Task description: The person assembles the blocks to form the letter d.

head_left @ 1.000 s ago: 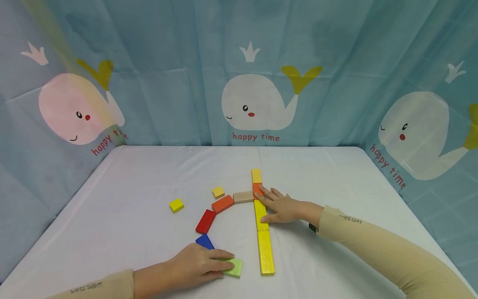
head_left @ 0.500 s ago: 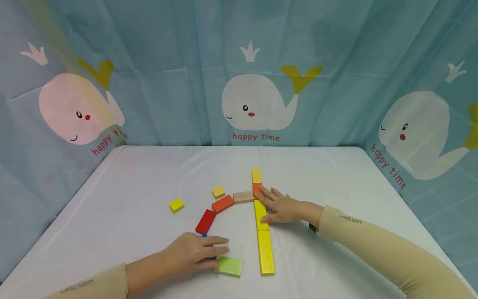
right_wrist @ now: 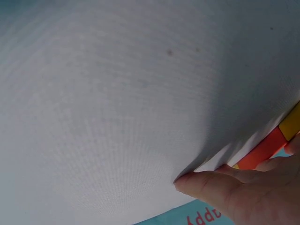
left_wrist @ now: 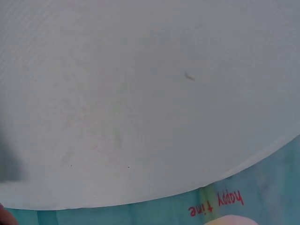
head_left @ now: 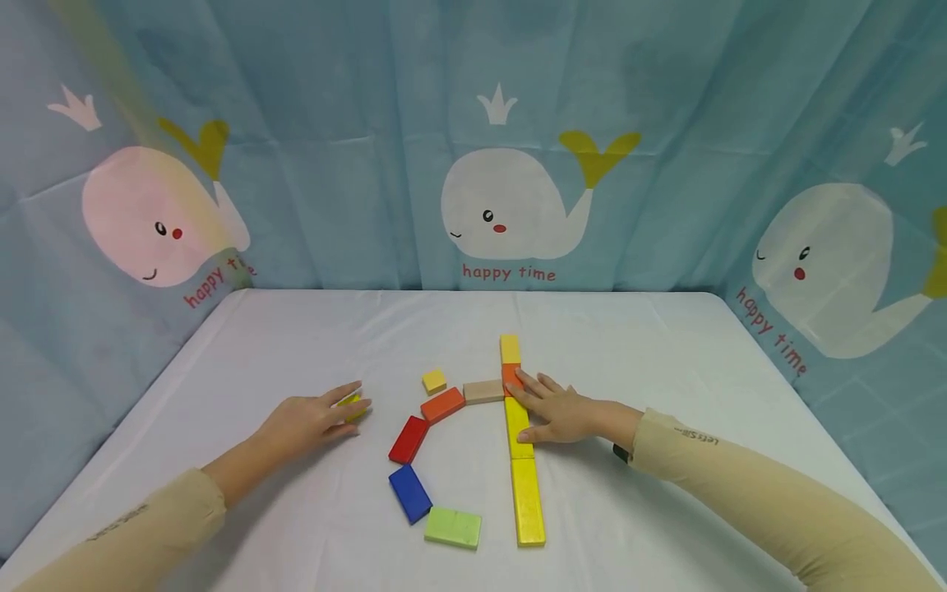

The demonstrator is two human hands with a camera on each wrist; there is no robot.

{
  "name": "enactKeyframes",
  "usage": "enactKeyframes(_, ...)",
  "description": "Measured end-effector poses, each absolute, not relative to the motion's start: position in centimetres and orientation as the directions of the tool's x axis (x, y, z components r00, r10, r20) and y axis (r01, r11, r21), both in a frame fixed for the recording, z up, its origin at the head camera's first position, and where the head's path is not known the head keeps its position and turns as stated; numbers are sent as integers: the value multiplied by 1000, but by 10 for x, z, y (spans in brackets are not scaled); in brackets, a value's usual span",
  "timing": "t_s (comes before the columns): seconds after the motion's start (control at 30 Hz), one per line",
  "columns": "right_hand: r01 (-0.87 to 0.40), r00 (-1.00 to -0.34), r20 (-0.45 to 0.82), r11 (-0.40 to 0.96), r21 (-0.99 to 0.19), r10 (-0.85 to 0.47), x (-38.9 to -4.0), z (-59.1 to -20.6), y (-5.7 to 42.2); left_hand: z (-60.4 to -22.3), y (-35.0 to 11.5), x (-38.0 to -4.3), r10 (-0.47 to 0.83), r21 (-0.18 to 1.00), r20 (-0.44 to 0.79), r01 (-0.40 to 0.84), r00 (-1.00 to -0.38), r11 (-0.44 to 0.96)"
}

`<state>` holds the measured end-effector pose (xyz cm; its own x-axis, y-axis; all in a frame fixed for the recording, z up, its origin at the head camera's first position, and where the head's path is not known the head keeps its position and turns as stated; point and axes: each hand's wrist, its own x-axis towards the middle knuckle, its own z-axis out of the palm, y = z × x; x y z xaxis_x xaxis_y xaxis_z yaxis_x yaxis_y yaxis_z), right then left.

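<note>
In the head view, my left hand [head_left: 305, 423] is over a small yellow block [head_left: 353, 406] on the left, fingers spread and partly covering it. My right hand [head_left: 564, 413] rests its outstretched fingers on an orange block [head_left: 510, 378] and a long yellow block [head_left: 519, 427] in a straight column. From the column curves an arc of blocks: beige [head_left: 483, 391], orange-red [head_left: 442, 404], red [head_left: 408, 440], blue [head_left: 410, 493] and light green [head_left: 453, 528]. The right wrist view shows the right hand's fingers [right_wrist: 201, 185] beside the red-orange block [right_wrist: 265, 149].
A second small yellow block [head_left: 434, 381] lies just outside the arc. Yellow blocks form the column's far end [head_left: 510, 349] and near end [head_left: 528, 503]. The white tabletop [head_left: 629, 345] is bordered by blue whale-printed curtains [head_left: 333, 205]. A dark object [head_left: 621, 452] shows at the right cuff.
My left hand has left the light green and blue blocks, moving away and left to the small yellow block. The blue block now shows fully. The right hand stays put.
</note>
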<state>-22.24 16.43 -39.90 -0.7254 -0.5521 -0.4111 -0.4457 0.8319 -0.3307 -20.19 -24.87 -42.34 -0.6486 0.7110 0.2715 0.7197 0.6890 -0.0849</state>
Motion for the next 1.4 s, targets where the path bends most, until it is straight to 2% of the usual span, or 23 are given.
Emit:
enactKeyframes(0.43,-462,-719,-409,826,-324,-563,-221,-396,162,-427,-246,-198,682,-102,310,690,-662,717)
enactKeyframes(0.57,-462,-720,-409,827,-321,-561,-221,-397,162,-428,-248,-197,692,-121,326,698,-644,706)
enactKeyframes(0.67,-460,-724,-407,829,-318,-557,-222,-398,162,-428,-247,-196,717,-127,372,733,-590,669)
enactKeyframes(0.93,-457,-726,-414,835,-307,-549,-221,-400,162,-419,-227,-184,765,-146,534,851,-361,504)
enactKeyframes(1.3,-457,-727,-412,835,-307,-549,-223,-402,164,-414,-164,-152,810,-165,567,943,-149,288)
enactKeyframes(1.4,-459,-728,-409,834,-306,-551,-223,-402,165,-412,-145,-144,833,-151,539,958,-127,244)
